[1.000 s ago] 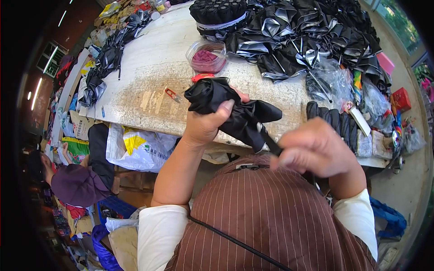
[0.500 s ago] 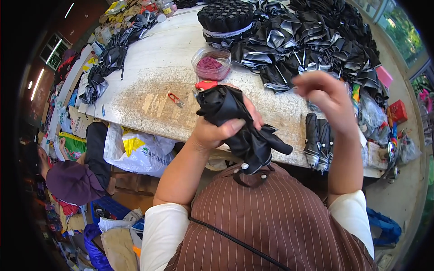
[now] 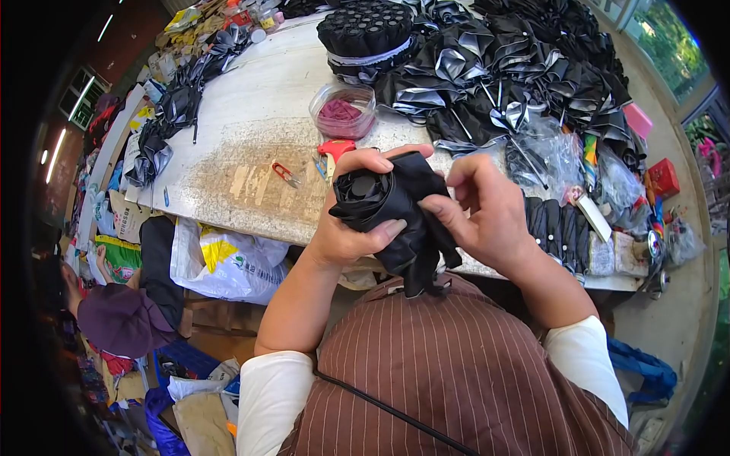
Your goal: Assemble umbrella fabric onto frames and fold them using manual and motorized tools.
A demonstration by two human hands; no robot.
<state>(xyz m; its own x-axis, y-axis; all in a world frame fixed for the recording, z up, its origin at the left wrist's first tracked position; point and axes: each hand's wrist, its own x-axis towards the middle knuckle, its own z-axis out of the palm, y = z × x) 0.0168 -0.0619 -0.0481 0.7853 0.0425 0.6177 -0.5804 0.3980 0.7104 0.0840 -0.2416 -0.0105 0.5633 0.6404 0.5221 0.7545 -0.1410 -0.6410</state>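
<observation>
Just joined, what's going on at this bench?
A person is handling a rolled black umbrella in front of the table. The left hand grips it around its rounded end; the right hand is at the loose fabric on its right side, though whether it pinches any is unclear. Red-handled snips and a clear tub lie on the table beyond. A pile of black-and-silver umbrellas is heaped at the far right, with a row of folded ones nearer.

Daylight fills the window [image 3: 666, 47] at right; tube lights [image 3: 56, 156] glow in the dim left; straight edges bend toward black corners.
</observation>
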